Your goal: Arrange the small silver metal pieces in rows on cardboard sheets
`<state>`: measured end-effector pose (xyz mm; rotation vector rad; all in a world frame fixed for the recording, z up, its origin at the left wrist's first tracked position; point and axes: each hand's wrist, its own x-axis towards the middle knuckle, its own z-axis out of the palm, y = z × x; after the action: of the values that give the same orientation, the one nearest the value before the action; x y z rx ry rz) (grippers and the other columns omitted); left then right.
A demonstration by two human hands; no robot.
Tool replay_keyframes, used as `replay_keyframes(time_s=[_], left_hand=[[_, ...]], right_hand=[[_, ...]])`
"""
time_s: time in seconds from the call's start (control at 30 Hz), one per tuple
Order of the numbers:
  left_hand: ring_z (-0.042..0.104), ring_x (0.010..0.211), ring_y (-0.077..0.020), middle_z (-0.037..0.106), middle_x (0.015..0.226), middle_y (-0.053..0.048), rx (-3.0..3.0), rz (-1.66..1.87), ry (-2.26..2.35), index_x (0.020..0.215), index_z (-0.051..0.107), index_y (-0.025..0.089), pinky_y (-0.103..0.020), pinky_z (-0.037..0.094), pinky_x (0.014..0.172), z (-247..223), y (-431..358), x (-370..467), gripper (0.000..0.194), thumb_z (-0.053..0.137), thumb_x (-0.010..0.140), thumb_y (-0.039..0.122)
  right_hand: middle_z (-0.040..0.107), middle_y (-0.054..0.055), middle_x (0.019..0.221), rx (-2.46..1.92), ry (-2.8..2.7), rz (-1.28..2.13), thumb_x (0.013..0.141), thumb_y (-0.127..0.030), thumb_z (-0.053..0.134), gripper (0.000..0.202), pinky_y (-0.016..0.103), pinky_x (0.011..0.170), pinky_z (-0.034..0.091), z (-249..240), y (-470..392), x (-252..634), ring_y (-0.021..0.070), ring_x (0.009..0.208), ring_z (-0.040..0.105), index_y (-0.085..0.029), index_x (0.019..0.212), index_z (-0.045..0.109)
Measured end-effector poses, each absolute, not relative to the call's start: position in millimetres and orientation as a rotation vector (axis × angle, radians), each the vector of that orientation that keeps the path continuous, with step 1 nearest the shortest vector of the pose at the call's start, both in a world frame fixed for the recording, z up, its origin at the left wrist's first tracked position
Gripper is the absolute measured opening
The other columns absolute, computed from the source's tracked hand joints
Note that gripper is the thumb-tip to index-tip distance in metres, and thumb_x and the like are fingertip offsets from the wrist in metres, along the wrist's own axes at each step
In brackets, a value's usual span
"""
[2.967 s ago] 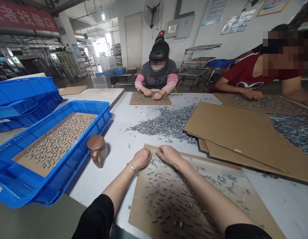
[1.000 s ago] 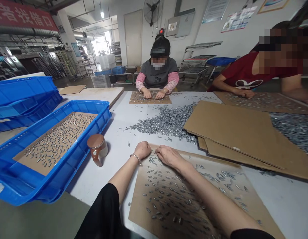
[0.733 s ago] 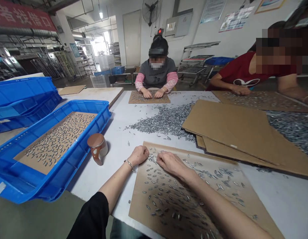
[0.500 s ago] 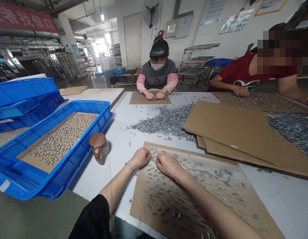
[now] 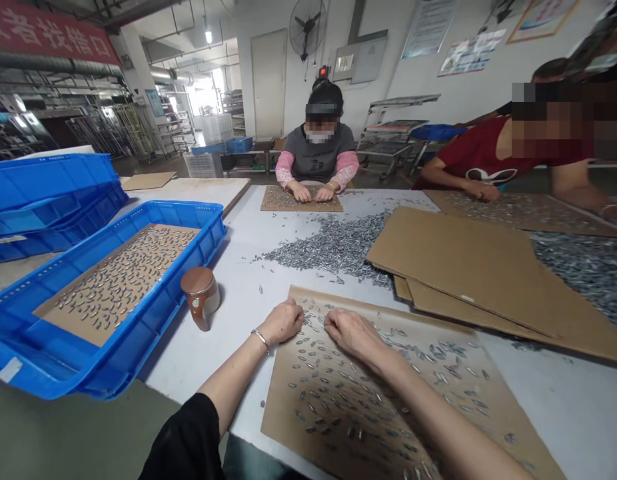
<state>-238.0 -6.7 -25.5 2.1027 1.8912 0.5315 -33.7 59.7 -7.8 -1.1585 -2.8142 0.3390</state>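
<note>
A cardboard sheet [image 5: 288, 400] lies in front of me with many small, silvery, spindle-shaped metal pieces [image 5: 328, 370] spread over it. At its far left corner my left hand [image 5: 285, 321] is closed, its fingertips down among several pieces. My right hand [image 5: 351, 333] rests on the sheet just to the right, fingers curled together in a pinch. A narrow gap with loose pieces separates the two hands. Whatever either hand's fingertips hold is hidden. Toward the sheet's right side the pieces lie in a denser cluster [image 5: 446, 350].
A blue tray [image 5: 213, 230] with a piece-covered cardboard stands left, beside a brown lidded mug [image 5: 201, 293]. A heap of metal pieces [image 5: 333, 247] lies beyond my sheet. Stacked cardboard sheets [image 5: 453, 260] sit right. Two co-workers [image 5: 316, 153] work across the table.
My right hand has shifted slightly right, widening the gap between my hands. My left hand stays at the sheet's corner, its fingers a little more curled.
</note>
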Motion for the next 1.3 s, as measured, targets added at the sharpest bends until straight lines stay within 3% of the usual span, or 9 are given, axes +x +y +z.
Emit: replay_keyframes(time_s=[0.7, 1.03, 1.3], left_hand=[[0.061, 0.084, -0.0186, 0.060, 0.090, -0.006, 2.102, 0.543, 1.887, 0.083, 0.069, 0.016, -0.028, 0.050, 0.085, -32, -12, -241, 0.021, 0.053, 0.096, 0.017], [0.060, 0.086, -0.0183, 0.059, 0.092, -0.006, 2.028, 0.674, 1.899, 0.085, 0.069, 0.017, -0.028, 0.050, 0.087, -36, -16, -239, 0.020, 0.052, 0.096, 0.017], [0.060, 0.087, -0.0184, 0.059, 0.091, -0.005, 1.991, 0.758, 1.877, 0.084, 0.068, 0.017, -0.028, 0.050, 0.087, -41, -18, -238, 0.019, 0.053, 0.094, 0.014]], right_hand=[[0.075, 0.009, 0.095, -1.227, -2.765, 0.369, 0.097, -0.018, 0.049, 0.023, 0.027, 0.072, 0.037, -9, 51, -73, 0.0195, 0.089, 0.067, -0.018, 0.091, 0.071], [0.074, 0.009, 0.107, -1.191, -2.832, 0.324, 0.102, -0.023, 0.048, 0.024, 0.028, 0.076, 0.038, 0, 44, -61, 0.0216, 0.099, 0.067, -0.020, 0.100, 0.072], [0.074, 0.008, 0.098, -1.171, -2.824, 0.294, 0.096, -0.016, 0.051, 0.020, 0.027, 0.072, 0.036, -7, 43, -69, 0.0194, 0.091, 0.067, -0.018, 0.095, 0.071]])
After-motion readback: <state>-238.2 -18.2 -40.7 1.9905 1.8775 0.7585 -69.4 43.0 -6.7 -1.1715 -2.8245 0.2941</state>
